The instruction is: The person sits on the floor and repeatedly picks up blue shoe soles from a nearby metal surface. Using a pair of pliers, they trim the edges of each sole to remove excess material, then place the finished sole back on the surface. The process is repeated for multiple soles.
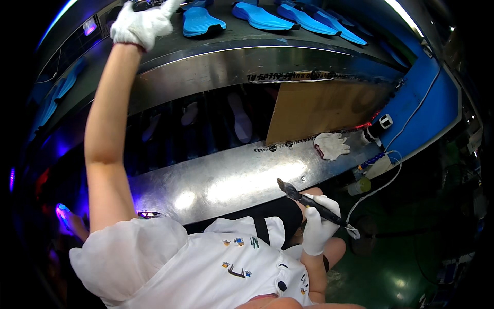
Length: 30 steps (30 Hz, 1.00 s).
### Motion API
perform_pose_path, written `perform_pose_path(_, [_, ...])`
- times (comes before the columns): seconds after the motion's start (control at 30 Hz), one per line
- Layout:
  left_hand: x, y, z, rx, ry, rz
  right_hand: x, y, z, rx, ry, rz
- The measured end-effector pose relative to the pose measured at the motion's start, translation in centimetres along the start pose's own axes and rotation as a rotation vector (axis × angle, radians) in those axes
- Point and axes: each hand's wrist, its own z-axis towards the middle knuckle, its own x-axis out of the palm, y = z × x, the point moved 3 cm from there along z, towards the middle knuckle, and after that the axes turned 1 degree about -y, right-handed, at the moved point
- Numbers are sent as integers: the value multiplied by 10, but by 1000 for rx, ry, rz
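Observation:
My left hand [143,26], in a white knit glove, reaches out over the dark belt [170,51] at the far left. Its fingers are partly stretched, and I see nothing held in it. Just to its right lies the closest bright blue shoe sole [203,21]; several more blue soles [265,16] lie in a row further right. Low on the right, my gloved right hand [320,226] is closed round a black-handled brush [294,192]. The brush slants up to the left, bristles away from me, and a pale tube [353,232] joins its rear end.
A metal ledge [206,180] runs below the belt. Pale sole-shaped pieces [241,118] show in the dark space under it. Brown cardboard [324,108], a loose white glove [332,146] and a black-and-white cylinder [378,126] are at right. The tube loops beside a blue panel [432,103].

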Motion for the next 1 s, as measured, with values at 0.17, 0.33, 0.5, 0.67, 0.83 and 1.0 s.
perform_pose_path(0.17, [195,-23,0,112,333,-853,-1,-15,-1,92,-34,35])
perform_pose_path(0.33, [389,-14,-86,-399,850,-1073,5,-25,-2,191,4,-16])
perform_pose_path(0.5, [596,-1,-219,-223,565,-345,24,-40,-3,348,77,30])
perform_pose_path(0.67, [561,-4,-177,-216,866,-737,45,-33,-3,317,95,-60])
perform_pose_path(0.83, [452,14,-146,-672,561,-1456,36,-43,-3,324,118,-87])
perform_pose_path(1.0, [358,10,-58,-1103,171,-2004,26,-44,1,314,141,-139])
